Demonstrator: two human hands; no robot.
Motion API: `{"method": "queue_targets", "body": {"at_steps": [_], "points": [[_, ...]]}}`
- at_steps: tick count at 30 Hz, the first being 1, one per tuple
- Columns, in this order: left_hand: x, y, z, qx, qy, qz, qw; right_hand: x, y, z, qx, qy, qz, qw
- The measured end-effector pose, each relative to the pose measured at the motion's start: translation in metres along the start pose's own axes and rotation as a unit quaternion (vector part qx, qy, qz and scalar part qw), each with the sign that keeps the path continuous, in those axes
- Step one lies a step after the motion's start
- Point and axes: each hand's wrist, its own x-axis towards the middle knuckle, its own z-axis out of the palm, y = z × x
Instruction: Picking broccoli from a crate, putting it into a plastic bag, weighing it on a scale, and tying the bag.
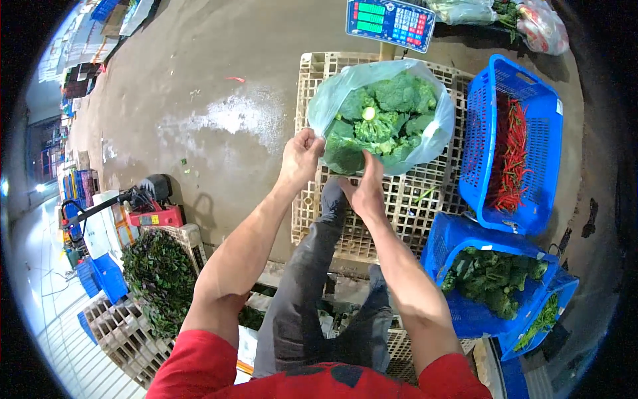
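A translucent pale-green plastic bag [435,143] full of broccoli [392,96] rests on a beige plastic pallet [412,206], its mouth spread wide. My left hand [304,154] is closed in a pinch on the bag's left edge. At the bag's near rim, my right hand [367,191] is closed, its fingers bent over the edge against the nearest broccoli head [345,154]. What lies under its fingertips is partly hidden. Behind the bag stands a scale display [390,23] with green readouts and a keypad, on a post.
To the right, a blue crate [475,139] holds red chillies [510,159]. Nearer, another blue crate [435,249] holds dark leafy greens [495,279], beside green peppers or beans [539,322]. Purple-green leaves [156,276] and a red machine [156,216] are left. My leg meets the pallet.
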Motion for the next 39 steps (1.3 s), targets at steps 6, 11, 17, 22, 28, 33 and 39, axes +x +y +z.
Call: {"method": "queue_targets", "body": {"at_steps": [6, 11, 17, 22, 28, 33, 39], "points": [[0.001, 0.031, -0.018, 0.037, -0.026, -0.025, 0.999, 0.07, -0.012, 0.006, -0.183, -0.054, 0.082, 0.978], [0.0, 0.059, -0.028, 0.014, -0.03, -0.119, 0.992, 0.092, -0.031, 0.005, -0.306, -0.15, 0.026, 0.94], [0.014, 0.054, -0.032, -0.06, -0.059, -0.092, 0.992, 0.103, -0.043, 0.011, -0.298, -0.197, 0.089, 0.93], [0.016, 0.071, -0.034, -0.063, -0.082, -0.091, 0.991, 0.102, -0.026, 0.005, -0.072, -0.127, 0.116, 0.982], [0.029, 0.074, -0.025, -0.084, -0.036, -0.053, 0.994, 0.063, 0.01, 0.014, -0.106, -0.106, 0.163, 0.975], [0.019, 0.073, -0.025, 0.015, -0.033, -0.052, 0.998, 0.033, -0.004, 0.005, -0.061, -0.074, 0.188, 0.977], [0.012, 0.055, -0.013, -0.06, -0.03, -0.065, 0.996, 0.013, 0.023, 0.0, -0.004, -0.077, 0.232, 0.97]]}}
